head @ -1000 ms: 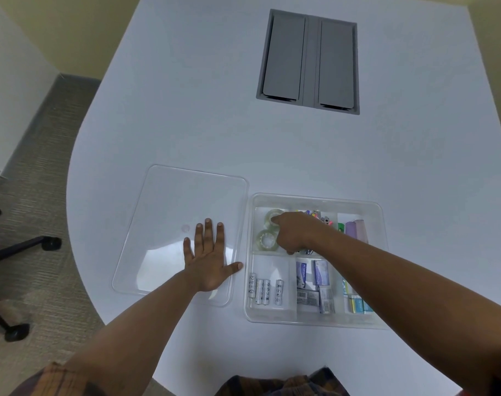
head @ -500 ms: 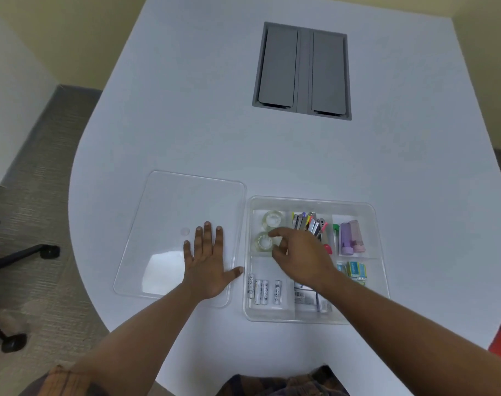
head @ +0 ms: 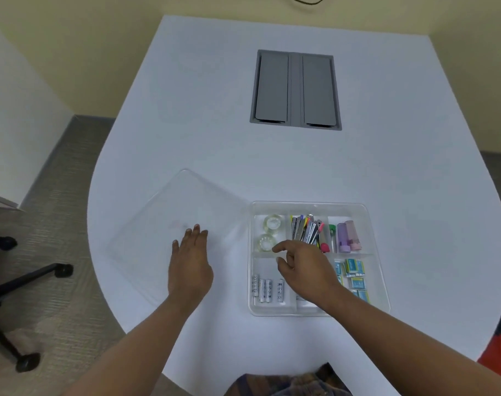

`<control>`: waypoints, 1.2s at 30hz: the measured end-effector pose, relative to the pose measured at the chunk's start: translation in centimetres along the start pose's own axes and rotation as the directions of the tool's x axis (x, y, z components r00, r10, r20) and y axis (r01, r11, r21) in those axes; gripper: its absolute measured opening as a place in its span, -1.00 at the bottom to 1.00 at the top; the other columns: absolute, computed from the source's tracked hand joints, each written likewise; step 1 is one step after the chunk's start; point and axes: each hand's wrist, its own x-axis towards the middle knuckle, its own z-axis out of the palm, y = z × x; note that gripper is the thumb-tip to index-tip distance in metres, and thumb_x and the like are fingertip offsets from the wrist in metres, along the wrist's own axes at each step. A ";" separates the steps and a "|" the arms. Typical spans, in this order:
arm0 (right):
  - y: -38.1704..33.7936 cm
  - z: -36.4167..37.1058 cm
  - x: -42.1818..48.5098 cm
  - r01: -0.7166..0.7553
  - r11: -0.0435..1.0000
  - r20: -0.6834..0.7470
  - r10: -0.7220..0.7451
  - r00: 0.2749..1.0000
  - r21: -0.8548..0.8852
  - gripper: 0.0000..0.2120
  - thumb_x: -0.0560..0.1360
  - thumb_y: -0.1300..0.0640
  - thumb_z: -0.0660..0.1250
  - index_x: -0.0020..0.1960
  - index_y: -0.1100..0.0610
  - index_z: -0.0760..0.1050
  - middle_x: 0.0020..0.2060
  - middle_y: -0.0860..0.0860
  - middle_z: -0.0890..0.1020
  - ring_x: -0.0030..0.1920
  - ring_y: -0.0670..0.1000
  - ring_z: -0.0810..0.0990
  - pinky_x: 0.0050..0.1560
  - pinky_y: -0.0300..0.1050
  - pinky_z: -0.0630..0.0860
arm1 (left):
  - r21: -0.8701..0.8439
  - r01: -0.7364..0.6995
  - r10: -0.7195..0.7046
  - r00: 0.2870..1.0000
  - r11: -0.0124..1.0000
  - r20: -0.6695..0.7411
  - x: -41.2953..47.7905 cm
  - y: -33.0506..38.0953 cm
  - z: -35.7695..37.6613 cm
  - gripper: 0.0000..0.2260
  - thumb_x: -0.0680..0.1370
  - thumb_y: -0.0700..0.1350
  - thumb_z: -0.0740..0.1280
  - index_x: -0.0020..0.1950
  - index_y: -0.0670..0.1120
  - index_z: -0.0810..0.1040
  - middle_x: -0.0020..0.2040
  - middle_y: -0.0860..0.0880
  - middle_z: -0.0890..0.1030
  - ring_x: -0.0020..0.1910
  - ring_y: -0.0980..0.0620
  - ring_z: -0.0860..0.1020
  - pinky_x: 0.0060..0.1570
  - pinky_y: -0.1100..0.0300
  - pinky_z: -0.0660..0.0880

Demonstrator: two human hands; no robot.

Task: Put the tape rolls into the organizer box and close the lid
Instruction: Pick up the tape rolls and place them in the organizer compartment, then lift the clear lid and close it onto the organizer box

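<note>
Two clear tape rolls, one [head: 273, 222] behind the other [head: 265, 242], lie in the back-left compartment of the clear organizer box [head: 378, 254]. My right hand [head: 303, 270] hovers over the box's middle with fingers loosely curled and apart, holding nothing; its fingertips are just right of the nearer roll. The clear lid [head: 163, 221] lies left of the box, turned at an angle and blurred. My left hand [head: 190, 267] rests on the lid's near right edge, fingers together on top, thumb hidden.
The box also holds batteries [head: 266, 290], pens [head: 306, 230], purple and pink tubes [head: 347, 235] and blue packets [head: 355, 277]. A grey cable hatch [head: 296, 90] sits farther back in the white table. An office chair base [head: 9, 281] stands on the floor at left.
My right hand has let go of the tape rolls and drawn back towards me. The lid has turned and shifted under my left hand, whose thumb has tucked out of sight.
</note>
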 end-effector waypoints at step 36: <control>-2.3 -10.7 -9.5 0.105 0.709 -0.496 0.373 0.784 0.697 -0.76 0.59 0.24 0.23 0.05 -0.05 0.59 -0.26 -0.03 0.71 -0.21 -0.09 0.65 -0.19 -0.27 0.54 | -0.601 -0.255 0.090 0.953 0.758 -0.290 -1.8 3.7 -15.8 -0.40 0.49 -0.06 0.41 0.47 -0.01 0.25 0.43 0.02 0.38 0.34 0.08 0.39 0.32 0.12 0.35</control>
